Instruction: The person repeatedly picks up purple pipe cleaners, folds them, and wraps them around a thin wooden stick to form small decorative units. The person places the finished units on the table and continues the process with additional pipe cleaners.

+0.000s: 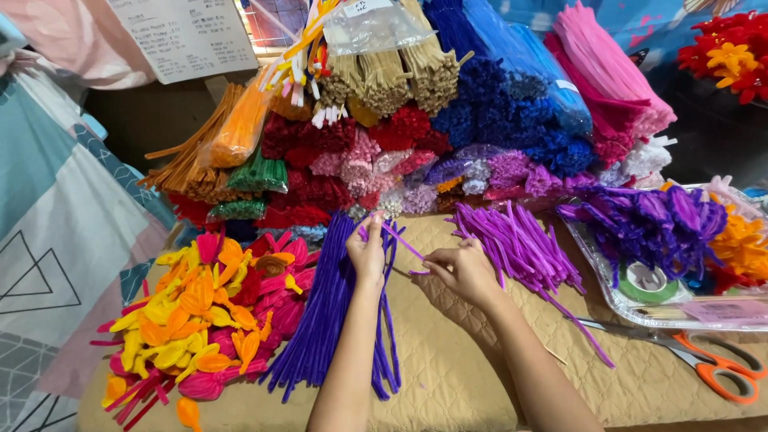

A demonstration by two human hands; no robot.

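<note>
Worktop: you are working over a tan quilted worktop (448, 384), both forearms reaching forward across it.
Scissors: orange-handled scissors (704, 364) lie at your near right, well apart from both hands.
Left hand: your left hand (368, 254) is pinched shut, thumb and fingertips closed on one end of a purple stem, resting over the top of the dark purple bundle.
Right hand: your right hand (462, 270) is curled nearly closed, its fingertips nipping the other end of the same stem.
Purple stem: the purple fuzzy stem (402, 242) spans slantwise between your two hands, just above the worktop.
Handling: it looks very light, soft on the outside and bendable, likely to kink where you pinch it, so hold near the ends with fingertips and it should not slip.
Dark purple bundle: a long pile of dark purple stems (328, 312) lies just under and left of your left hand.
Light purple pile: shorter light purple pieces (516, 244) lie just beyond your right hand.
Flowers: finished yellow, orange and pink flowers (204, 312) are heaped at the left.
Tray: a clear tray (608, 296) at the right holds purple pieces and a green tape roll (645, 282).
Stock: bundles of stems in many colours (448, 120) are stacked at the back.
</note>
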